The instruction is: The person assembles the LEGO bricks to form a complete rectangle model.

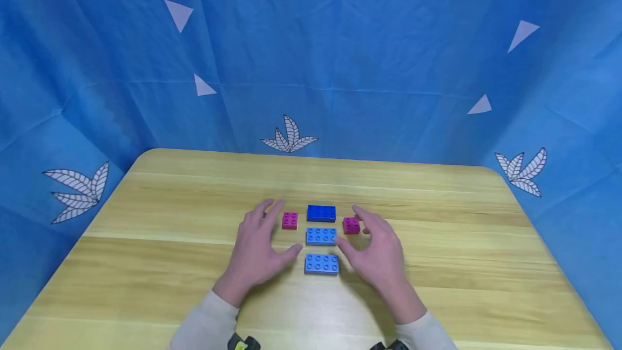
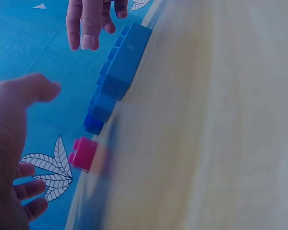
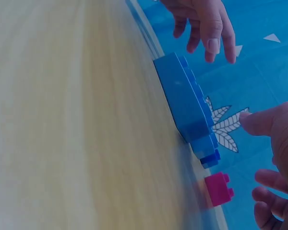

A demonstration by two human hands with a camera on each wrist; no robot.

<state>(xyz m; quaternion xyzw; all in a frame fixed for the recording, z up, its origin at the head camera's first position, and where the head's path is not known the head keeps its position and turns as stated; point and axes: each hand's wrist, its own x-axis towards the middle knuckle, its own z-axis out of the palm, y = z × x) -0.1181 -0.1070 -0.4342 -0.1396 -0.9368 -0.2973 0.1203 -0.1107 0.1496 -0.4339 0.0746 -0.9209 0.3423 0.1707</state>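
Three eight-stud building bricks lie in a column: a dark blue brick (image 1: 321,213) farthest away, a light blue brick (image 1: 320,236) in the middle and another light blue brick (image 1: 322,264) nearest. A small magenta brick (image 1: 290,221) sits left of the column, and a second magenta brick (image 1: 351,225) sits right of it. My left hand (image 1: 257,250) hovers beside the left magenta brick, thumb and fingers spread, holding nothing. Over on the other side, my right hand (image 1: 380,250) is spread the same way near the right magenta brick. Both wrist views show the hands apart from the bricks.
The wooden table (image 1: 160,220) has rounded far corners. Behind it and along its sides hangs a blue curtain (image 1: 340,42) with white triangles and leaf prints. Dark devices sit at both wrists, at the bottom of the head view.
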